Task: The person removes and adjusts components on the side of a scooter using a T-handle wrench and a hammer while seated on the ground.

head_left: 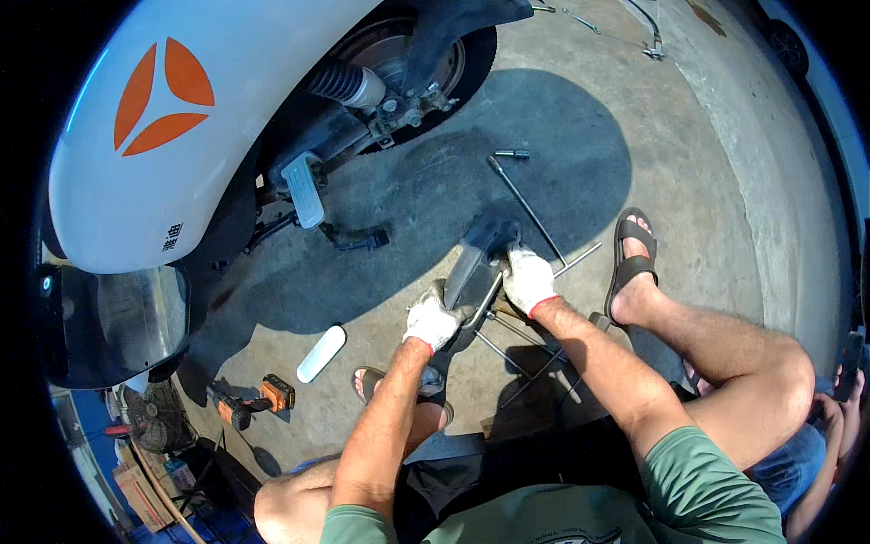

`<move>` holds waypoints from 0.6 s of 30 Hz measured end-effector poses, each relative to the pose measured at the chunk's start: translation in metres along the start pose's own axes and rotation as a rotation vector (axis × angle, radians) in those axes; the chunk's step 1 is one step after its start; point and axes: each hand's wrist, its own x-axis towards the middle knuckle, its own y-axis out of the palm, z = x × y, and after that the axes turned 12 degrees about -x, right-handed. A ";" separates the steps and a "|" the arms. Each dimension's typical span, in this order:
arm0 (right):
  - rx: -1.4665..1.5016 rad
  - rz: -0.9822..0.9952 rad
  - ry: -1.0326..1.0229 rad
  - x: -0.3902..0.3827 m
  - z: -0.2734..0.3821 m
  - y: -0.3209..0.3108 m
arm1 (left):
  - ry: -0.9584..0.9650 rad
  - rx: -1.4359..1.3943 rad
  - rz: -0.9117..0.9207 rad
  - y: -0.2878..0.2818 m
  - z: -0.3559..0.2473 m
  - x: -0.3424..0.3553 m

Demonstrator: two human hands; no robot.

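Observation:
My left hand [435,317], in a white glove with a red cuff, is closed on the near end of a dark curved plastic-looking part [468,266]. My right hand [529,277], gloved alike, is closed at the part's right side; its fingertips are partly hidden. A bent metal rod [488,302] runs between the two hands; whether it belongs to the part I cannot tell. Just beyond my right hand, a T-handle socket wrench [528,213] lies on the concrete, with a short socket [513,154] near its tip. More T-handle wrenches [507,352] lie below my hands.
A white scooter body [118,204] with an orange emblem fills the upper left, its wheel [476,68] and grey footrest [304,192] showing. On the floor lie a white oblong piece [322,353] and an orange-black cordless drill [237,405]. Another person [807,458] sits at lower right.

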 end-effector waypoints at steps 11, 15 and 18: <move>0.008 -0.030 -0.039 -0.006 0.004 0.006 | 0.010 -0.095 -0.053 0.014 0.005 -0.009; -0.017 -0.076 -0.090 -0.006 0.009 0.000 | -0.012 -0.164 -0.067 0.008 0.004 -0.008; 0.025 -0.075 -0.079 -0.002 0.006 -0.004 | 0.001 -0.178 -0.069 0.005 0.000 -0.009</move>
